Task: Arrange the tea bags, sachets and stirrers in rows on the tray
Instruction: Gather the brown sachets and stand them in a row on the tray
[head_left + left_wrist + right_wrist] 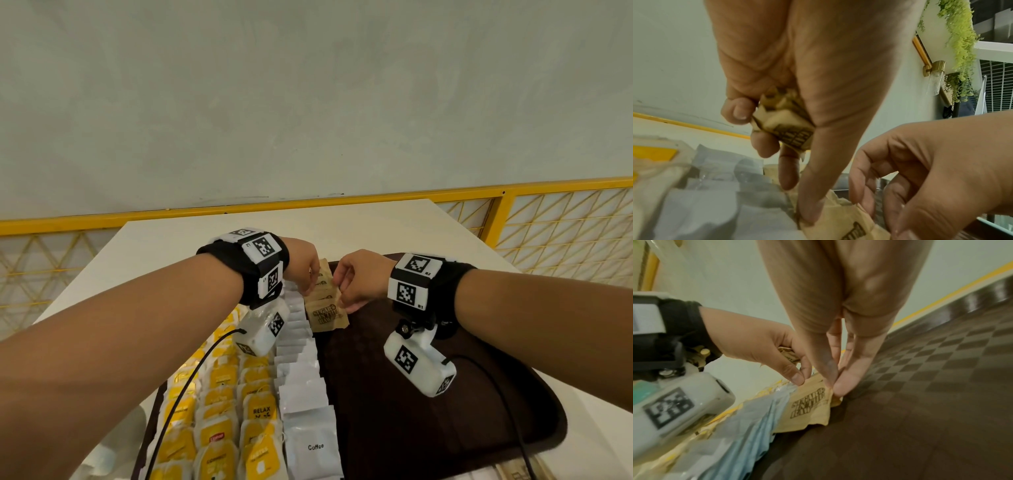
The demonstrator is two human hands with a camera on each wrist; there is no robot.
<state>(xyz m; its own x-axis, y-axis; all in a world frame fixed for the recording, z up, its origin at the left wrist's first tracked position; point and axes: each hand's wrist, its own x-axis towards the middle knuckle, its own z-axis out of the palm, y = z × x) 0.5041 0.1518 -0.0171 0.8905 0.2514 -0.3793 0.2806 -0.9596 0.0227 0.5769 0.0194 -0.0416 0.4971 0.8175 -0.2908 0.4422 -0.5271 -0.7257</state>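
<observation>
At the far end of the tray [445,394], your right hand [363,279] pinches the edge of the top brown sugar sachet [325,313] between thumb and forefinger, the grip clamped on the paper's right side. Your left hand [303,263] is closed on a spare bundle of sachets [785,123] tucked into the palm, while its thumb and a finger come down onto the left edge of the same sachet. So both hands meet over one packet, and it lies on the dark checkered tray, just beside the white coffee sachets [308,407], starting a new brown row.

My read is that you're seating this sachet on the overlapping few beneath it. Keep its long edge parallel to the white row and let it overlap the one behind evenly; press it flat before you let go, since thin paper tends to slide. Feed the next from the left bundle one at a time.

Both wrists are bent downward, forearms reaching in from either side, fingertips pointing at the tray. Beyond the white row, the yellow tea bags [222,411] fill the tray's left part in rows. No stirrers are visible. The tray sits on the white worktop [239,226].
</observation>
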